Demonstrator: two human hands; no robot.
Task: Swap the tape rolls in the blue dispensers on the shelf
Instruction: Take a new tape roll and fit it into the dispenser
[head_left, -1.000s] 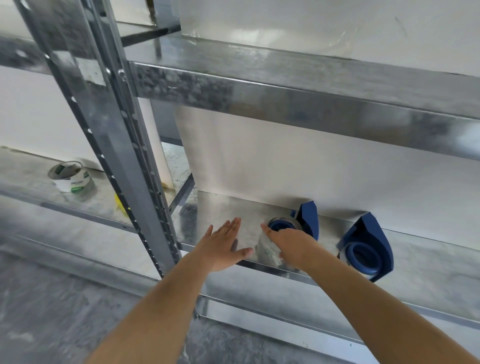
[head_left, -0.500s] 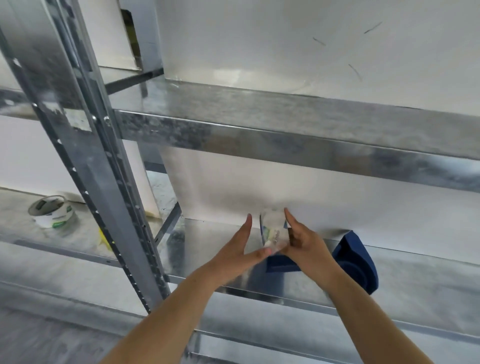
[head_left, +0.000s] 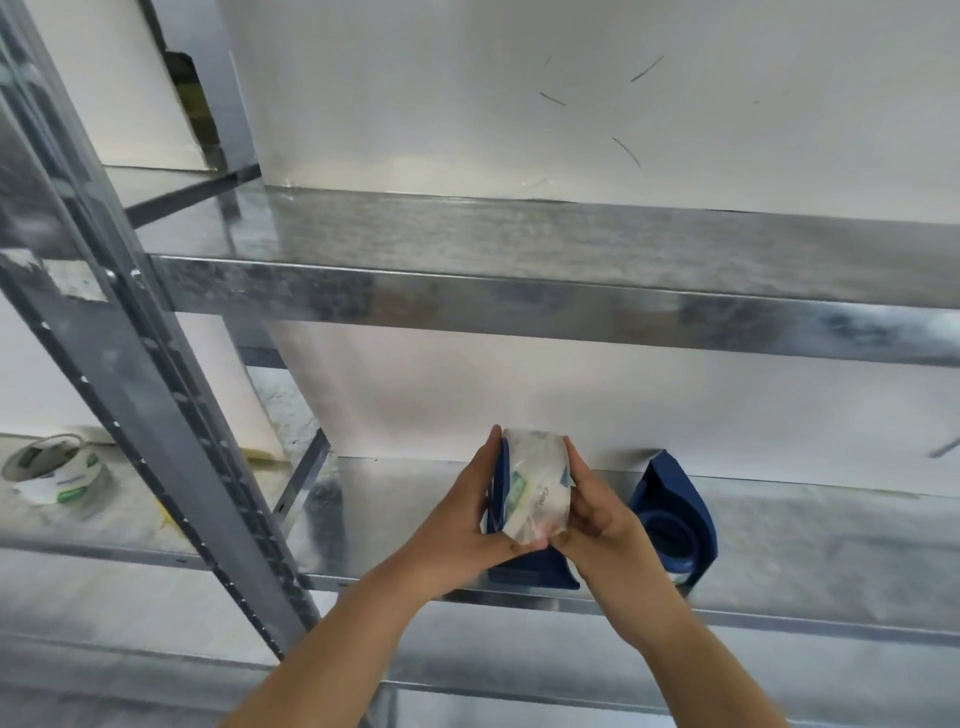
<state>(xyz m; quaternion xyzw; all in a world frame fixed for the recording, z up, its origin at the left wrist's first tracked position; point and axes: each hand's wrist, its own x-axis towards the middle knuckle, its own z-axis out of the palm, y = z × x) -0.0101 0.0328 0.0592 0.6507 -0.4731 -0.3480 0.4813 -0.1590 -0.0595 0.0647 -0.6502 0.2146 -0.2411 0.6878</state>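
Note:
A blue tape dispenser (head_left: 535, 569) with a clear tape roll (head_left: 537, 486) in it is lifted just above the front edge of the metal shelf (head_left: 810, 540). My left hand (head_left: 457, 519) grips the dispenser's blue left side. My right hand (head_left: 597, 514) presses against the right side of the roll. A second blue dispenser (head_left: 675, 512) with an empty blue hub stands on the shelf just right of my right hand.
A white tape roll with green print (head_left: 54, 470) lies on the neighbouring shelf at far left. A slanted steel upright (head_left: 156, 395) stands between the two bays. Another shelf board (head_left: 571, 291) hangs above the hands, with a white wall behind.
Both hands have closed on the dispenser with the roll and raised it off the shelf. The left hand was open and flat a second ago. The camera has tilted upward.

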